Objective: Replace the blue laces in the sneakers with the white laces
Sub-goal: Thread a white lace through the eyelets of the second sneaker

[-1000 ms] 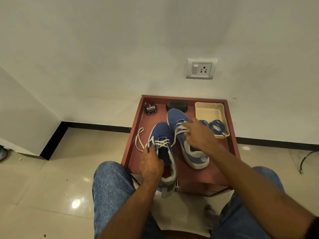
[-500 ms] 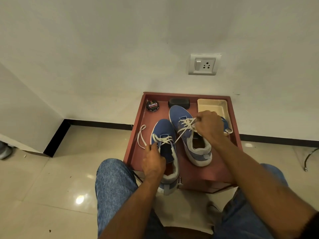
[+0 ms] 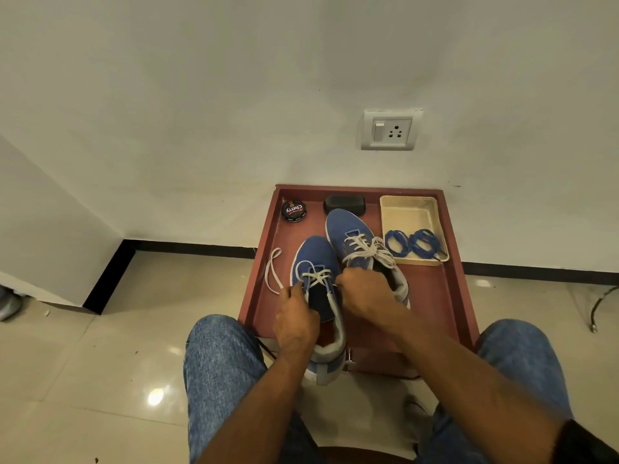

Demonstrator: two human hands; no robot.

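Note:
Two blue sneakers stand on a reddish table (image 3: 449, 296). The left sneaker (image 3: 316, 262) carries a white lace (image 3: 316, 275) through its lower eyelets only; a loose end loops out to the left (image 3: 273, 271). My left hand (image 3: 294, 321) pinches that lace at the sneaker's left side. My right hand (image 3: 363, 291) grips the sneaker's right side at the eyelets, fingers curled; what it pinches is hidden. The right sneaker (image 3: 348, 229) is laced in white to the top (image 3: 366, 247). The blue laces (image 3: 413, 243) lie coiled in a cream tray (image 3: 408, 209).
A shoe-polish tin (image 3: 293, 211) and a black brush (image 3: 345, 204) sit at the table's back edge by the wall. A wall socket (image 3: 390, 129) is above. My knees in jeans (image 3: 221, 356) flank the table's front. Tiled floor spreads to the left.
My right hand left the right sneaker's lace and came across to the left sneaker's right side. The blue laces in the tray are uncovered. My left hand stayed on the lace.

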